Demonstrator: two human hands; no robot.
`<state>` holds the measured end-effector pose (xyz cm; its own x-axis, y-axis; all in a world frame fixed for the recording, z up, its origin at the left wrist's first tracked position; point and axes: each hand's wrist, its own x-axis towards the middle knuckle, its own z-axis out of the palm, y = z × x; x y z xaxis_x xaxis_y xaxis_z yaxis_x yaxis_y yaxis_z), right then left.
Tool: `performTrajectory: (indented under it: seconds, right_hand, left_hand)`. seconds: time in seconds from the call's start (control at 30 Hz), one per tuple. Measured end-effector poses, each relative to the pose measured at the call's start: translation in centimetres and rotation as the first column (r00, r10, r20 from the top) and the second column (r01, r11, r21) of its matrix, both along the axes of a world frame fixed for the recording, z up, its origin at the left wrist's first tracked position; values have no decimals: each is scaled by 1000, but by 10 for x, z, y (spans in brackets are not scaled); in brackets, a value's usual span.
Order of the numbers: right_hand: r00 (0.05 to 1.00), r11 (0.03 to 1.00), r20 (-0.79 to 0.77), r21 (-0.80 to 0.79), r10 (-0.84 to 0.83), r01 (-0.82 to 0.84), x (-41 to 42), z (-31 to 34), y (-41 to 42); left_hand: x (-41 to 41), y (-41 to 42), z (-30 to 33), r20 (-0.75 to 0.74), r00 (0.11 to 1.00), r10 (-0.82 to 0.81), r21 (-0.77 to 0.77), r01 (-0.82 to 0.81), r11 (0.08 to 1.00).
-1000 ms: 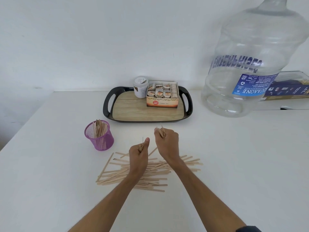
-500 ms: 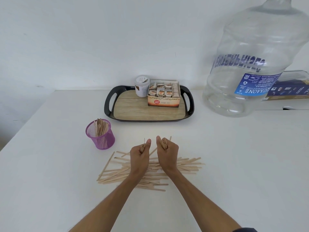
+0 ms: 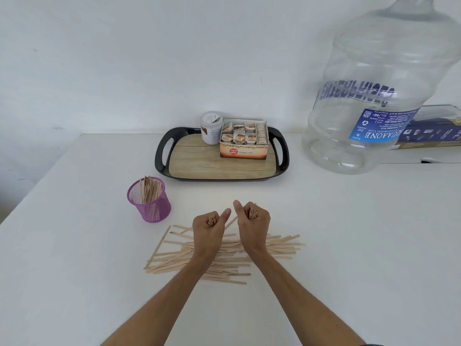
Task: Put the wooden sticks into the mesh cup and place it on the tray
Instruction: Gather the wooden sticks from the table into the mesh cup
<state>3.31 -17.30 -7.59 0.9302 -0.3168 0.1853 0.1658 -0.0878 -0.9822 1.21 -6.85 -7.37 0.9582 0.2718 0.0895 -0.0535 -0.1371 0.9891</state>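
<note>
Both hands over the white table [image 3: 349, 245], fists side by side, thumbs up and nearly touching. Left hand [image 3: 208, 227]: fingers curled tight round an upright bundle of wooden sticks [image 3: 211, 220], the ends showing at the top of the fist. Right hand [image 3: 253, 221]: same hold, fingers wrapped round a second bundle [image 3: 252, 214]. Loose wooden sticks [image 3: 224, 255] lie scattered flat on the table directly beneath and behind both fists, spreading out to either side of the wrists. Purple mesh cup [image 3: 149, 199] stands upright on the table, left of the left fingers and a little farther away, apart from them, already part-filled with sticks standing on end. Black tray [image 3: 163, 156] with a wood-look floor sits beyond the fingers, well apart; on its far side stand a small white jar [image 3: 211, 127] and an open box of tea sachets [image 3: 244, 142], touching or nearly so. Large clear water jug [image 3: 369, 101] far right of the right fingers.
</note>
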Motion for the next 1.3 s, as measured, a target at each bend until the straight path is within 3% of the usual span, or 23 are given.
performTrajectory:
  seconds: [0.17, 0.33, 0.63, 0.73, 0.97, 1.3]
  right_hand:
    - [997, 1000, -73, 24, 21, -20, -3, -9, 4]
    - [997, 997, -38, 41, 61, -59, 4, 4, 4]
    - [968, 859, -104, 489, 229, -151, 38, 46, 43]
    - [957, 824, -104, 539, 270, -174, 47, 58, 68]
    - [936, 819, -89, 517, 341, -249, 64, 81, 130]
    - [866, 845, -158, 357, 474, -398, 78, 60, 179]
  left_hand:
    - [-3, -5, -2, -42, 999, 16, 14, -15, 1000]
    - [4, 2, 6, -8, 1000, 18, -17, -18, 1000]
    - [23, 53, 51, 99, 983, 157, -231, -130, 964]
    - [32, 79, 63, 122, 961, 247, -168, -226, 960]
    - [60, 141, 86, 173, 927, 333, -94, -321, 943]
    - [84, 178, 60, -35, 932, 360, 47, -359, 932]
